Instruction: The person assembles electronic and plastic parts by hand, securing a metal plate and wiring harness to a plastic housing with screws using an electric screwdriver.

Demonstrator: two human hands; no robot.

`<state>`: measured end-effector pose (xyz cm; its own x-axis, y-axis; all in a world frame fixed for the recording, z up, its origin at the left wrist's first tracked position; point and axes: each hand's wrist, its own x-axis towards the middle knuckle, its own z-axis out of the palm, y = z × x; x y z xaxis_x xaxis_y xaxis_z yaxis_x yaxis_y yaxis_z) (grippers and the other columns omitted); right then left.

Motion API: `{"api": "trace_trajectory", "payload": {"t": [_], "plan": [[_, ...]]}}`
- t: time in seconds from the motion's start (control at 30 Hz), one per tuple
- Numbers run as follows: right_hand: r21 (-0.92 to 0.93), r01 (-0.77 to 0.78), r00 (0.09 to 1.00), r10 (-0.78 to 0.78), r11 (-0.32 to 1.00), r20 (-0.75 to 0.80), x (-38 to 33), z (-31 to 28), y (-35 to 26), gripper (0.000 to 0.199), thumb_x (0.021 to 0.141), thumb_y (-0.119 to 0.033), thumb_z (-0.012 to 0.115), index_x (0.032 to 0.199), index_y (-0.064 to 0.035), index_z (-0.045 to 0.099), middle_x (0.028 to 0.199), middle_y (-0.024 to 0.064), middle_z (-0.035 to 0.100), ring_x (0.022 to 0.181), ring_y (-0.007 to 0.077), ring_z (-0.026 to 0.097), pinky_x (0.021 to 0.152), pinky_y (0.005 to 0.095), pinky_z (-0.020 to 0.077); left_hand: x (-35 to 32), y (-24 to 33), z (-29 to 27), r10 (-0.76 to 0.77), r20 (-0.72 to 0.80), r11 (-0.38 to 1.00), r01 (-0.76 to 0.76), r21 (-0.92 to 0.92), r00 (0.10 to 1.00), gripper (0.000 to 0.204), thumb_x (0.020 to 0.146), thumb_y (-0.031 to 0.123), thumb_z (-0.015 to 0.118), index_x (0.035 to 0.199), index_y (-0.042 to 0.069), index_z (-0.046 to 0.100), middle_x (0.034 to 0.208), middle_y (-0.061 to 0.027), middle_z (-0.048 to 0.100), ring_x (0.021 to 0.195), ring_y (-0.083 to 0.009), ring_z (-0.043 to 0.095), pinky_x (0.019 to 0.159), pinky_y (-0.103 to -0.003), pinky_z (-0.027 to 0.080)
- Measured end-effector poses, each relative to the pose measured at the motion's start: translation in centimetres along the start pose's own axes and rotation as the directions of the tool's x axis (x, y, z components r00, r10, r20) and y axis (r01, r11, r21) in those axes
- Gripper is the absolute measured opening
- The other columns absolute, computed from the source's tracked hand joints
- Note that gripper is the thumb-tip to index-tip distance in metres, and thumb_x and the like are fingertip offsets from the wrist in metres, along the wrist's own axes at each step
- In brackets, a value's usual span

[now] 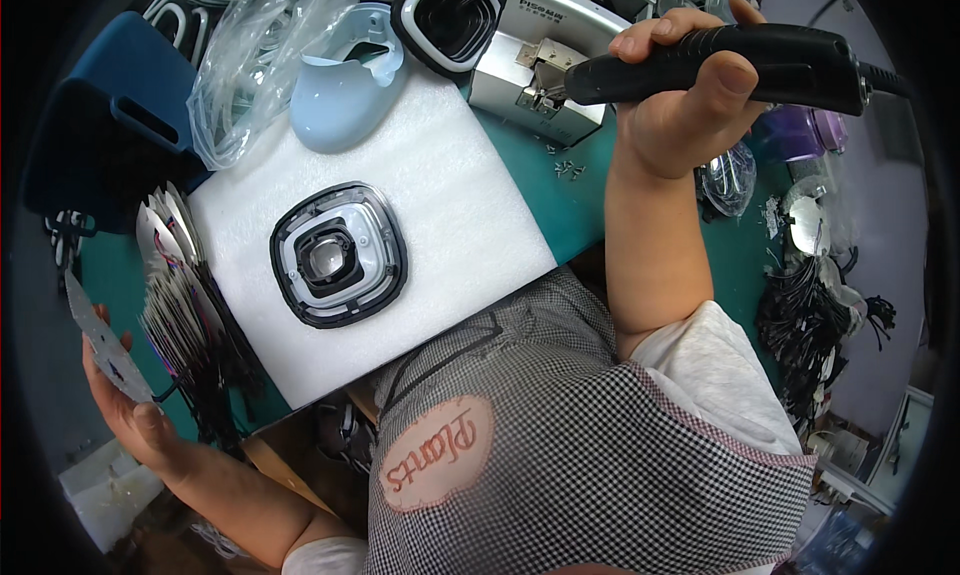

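My right hand (680, 125) is wrapped round a black corded electric screwdriver (720, 67). Its front end points into the opening of a silver screw feeder (540, 80) at the back; the bit's exact contact is hard to make out. At the far left, my left hand (130, 410) holds a thin pale plate (103, 345), seen nearly edge-on, with the fingers behind it and the thumb in front. Between my hands, a rounded-square black and grey housing (375, 237) with a clear round centre lies on a white foam pad (465, 210).
Beside the pad stands a row of similar pale plates (185, 315) with dark wires. A light-blue shell (340, 110), a clear plastic bag (240, 75) and another black-rimmed housing (448, 20) lie at the back. Loose screws (568, 168) are by the feeder; a blue bin (110, 115) stands left.
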<state>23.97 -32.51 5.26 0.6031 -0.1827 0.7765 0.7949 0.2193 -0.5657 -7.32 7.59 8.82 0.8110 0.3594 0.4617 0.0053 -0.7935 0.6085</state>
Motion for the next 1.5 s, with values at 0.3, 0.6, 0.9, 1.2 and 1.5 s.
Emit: {"api": "trace_trajectory", "payload": {"t": [0.3,0.6,0.9,1.2,1.5], "plan": [[-0.003,-0.009,1.000,0.009,1.000,0.024,-0.2,-0.2,0.9,0.084,0.084,-0.067,0.066,0.131,-0.0036,0.040,0.080,0.0119,0.060,0.057,0.0210,0.061,0.057,0.0377,0.0552,0.0,0.9,1.4,-0.035,0.026,0.999,0.034,0.036,0.999,0.111,0.076,0.078,0.063,0.148,-0.004,0.038,0.150,-0.0220,0.042,0.139,-0.0320,0.041,0.112,-0.046,0.032],[0.513,-0.369,0.900,0.161,0.775,0.405,-2.1,1.1,1.6,0.078,0.090,-0.070,0.053,0.135,-0.0069,0.048,0.089,0.0106,0.061,0.066,0.0228,0.062,0.065,0.0394,0.0528,-0.1,4.1,6.5,0.006,0.333,0.998,-0.026,0.055,0.943,0.084,0.071,0.055,0.077,0.131,-0.001,0.060,0.141,-0.0204,0.050,0.130,-0.0329,0.050,0.110,-0.044,0.038],[0.577,-0.520,0.660,-0.133,0.630,0.740,-1.5,4.1,-0.4,0.095,0.085,-0.071,0.058,0.145,-0.0005,0.038,0.109,0.0132,0.057,0.088,0.0247,0.063,0.079,0.0389,0.0526,0.0,4.4,9.9,0.090,0.383,0.975,-0.160,0.153,0.919,0.077,0.055,0.036,0.087,0.122,0.008,0.064,0.135,-0.0144,0.057,0.127,-0.0369,0.051,0.106,-0.047,0.042],[0.578,-0.610,0.634,-0.105,0.542,0.767,-3.2,7.4,-1.1,0.099,0.081,-0.069,0.064,0.149,-0.0033,0.036,0.109,0.0081,0.054,0.086,0.0200,0.060,0.078,0.0366,0.0488,1.3,5.1,12.7,0.198,0.525,0.956,-0.282,0.083,0.828,0.073,0.054,0.033,0.083,0.121,0.010,0.065,0.138,-0.0124,0.055,0.134,-0.0363,0.046,0.109,-0.047,0.039],[0.552,-0.644,0.590,-0.115,0.529,0.799,-4.6,9.4,-0.6,0.100,0.082,-0.071,0.062,0.153,-0.0056,0.034,0.108,0.0052,0.052,0.084,0.0183,0.057,0.076,0.0352,0.0487,1.1,4.4,13.4,0.180,0.555,0.965,-0.254,0.060,0.812,0.074,0.052,0.029,0.084,0.121,0.012,0.065,0.139,-0.0115,0.054,0.134,-0.0359,0.047,0.108,-0.047,0.039]]}}
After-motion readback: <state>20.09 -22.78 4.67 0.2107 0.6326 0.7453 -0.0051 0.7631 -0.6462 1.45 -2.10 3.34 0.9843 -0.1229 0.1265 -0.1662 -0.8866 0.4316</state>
